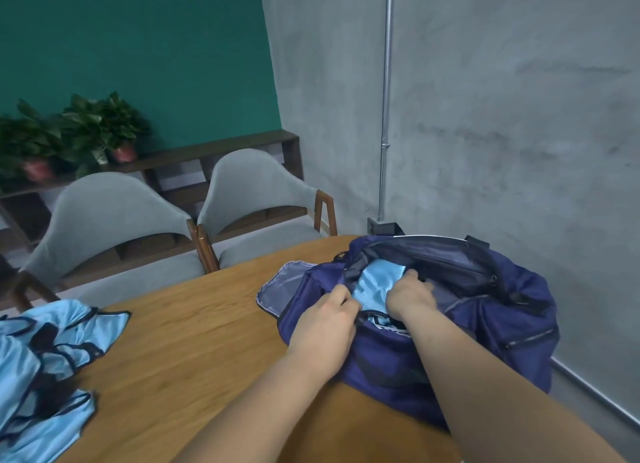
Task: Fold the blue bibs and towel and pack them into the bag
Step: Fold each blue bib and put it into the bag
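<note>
- The navy bag (502, 310) lies unzipped on the wooden worktop (190, 341).
- A folded light-blue cloth (375, 282) sits in the bag's mouth.
- The left hand (325, 320) grips the bag's near rim with curled fingers, just left of the cloth.
- The right hand (410, 296) curls its fingers on the cloth inside the bag's mouth.
- A rumpled pile of blue bibs (45, 358) lies well left of the bag.

Left hand (323, 319), right hand (410, 294) at open bag (502, 324), seemingly pinching blue bib (375, 282); more bibs (45, 358) on table (194, 341).
</note>
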`<state>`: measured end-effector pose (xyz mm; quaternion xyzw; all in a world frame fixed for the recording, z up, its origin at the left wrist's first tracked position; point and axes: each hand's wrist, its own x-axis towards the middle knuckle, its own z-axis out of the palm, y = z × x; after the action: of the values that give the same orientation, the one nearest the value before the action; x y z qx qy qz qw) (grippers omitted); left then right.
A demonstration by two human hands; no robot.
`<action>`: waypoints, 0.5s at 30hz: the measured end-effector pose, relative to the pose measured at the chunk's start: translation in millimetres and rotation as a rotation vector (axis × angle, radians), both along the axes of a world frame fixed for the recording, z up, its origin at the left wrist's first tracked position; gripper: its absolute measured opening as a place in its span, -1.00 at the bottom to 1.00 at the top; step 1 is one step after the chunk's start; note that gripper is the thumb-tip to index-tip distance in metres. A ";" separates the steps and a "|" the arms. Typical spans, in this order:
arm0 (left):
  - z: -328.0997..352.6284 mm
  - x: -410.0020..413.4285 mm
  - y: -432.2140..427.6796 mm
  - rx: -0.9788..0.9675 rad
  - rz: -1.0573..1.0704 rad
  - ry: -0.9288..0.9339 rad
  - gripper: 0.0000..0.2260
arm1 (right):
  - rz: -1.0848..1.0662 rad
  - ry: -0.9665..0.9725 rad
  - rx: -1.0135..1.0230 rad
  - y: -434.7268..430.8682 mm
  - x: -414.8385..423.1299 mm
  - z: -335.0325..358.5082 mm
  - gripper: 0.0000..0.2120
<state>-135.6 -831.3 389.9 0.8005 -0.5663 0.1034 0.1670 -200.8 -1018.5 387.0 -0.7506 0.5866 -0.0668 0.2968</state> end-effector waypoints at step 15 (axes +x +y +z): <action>14.6 -4.9 -5.7 -0.042 -0.136 0.095 -0.75 | -0.260 -0.407 0.210 -9.4 18.8 -16.9 -0.53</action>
<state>-140.5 -837.0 404.5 0.7606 -0.6084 0.0657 0.2169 -182.1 -1027.9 370.2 -0.6049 0.6102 -0.1929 0.4738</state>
